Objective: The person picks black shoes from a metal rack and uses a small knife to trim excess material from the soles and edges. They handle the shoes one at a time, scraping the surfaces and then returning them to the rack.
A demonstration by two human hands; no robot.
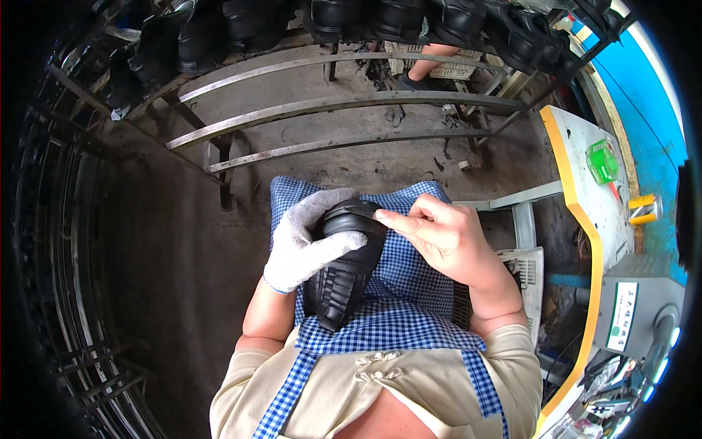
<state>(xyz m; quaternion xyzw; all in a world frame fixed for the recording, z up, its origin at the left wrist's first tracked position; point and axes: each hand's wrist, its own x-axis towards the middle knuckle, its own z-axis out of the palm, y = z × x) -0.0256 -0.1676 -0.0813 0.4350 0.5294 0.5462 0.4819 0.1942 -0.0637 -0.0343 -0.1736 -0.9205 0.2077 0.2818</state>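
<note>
A black shoe upper (344, 274) lies on my lap over a blue-and-white checked apron (398, 307). My left hand (307, 238), in a white knit glove, grips the upper end of the black shoe upper, thumb across its front. My bare right hand (442, 234) pinches the top edge of the same piece between thumb and forefinger. The lower end of the piece points toward my body.
A metal rack (322, 106) with curved rails stands ahead, black shoes (395, 18) lined along its top. Another person's leg (431, 62) shows behind it. A white table with yellow edge (589, 219) at right carries a green box (603, 161) and a yellow item (643, 208).
</note>
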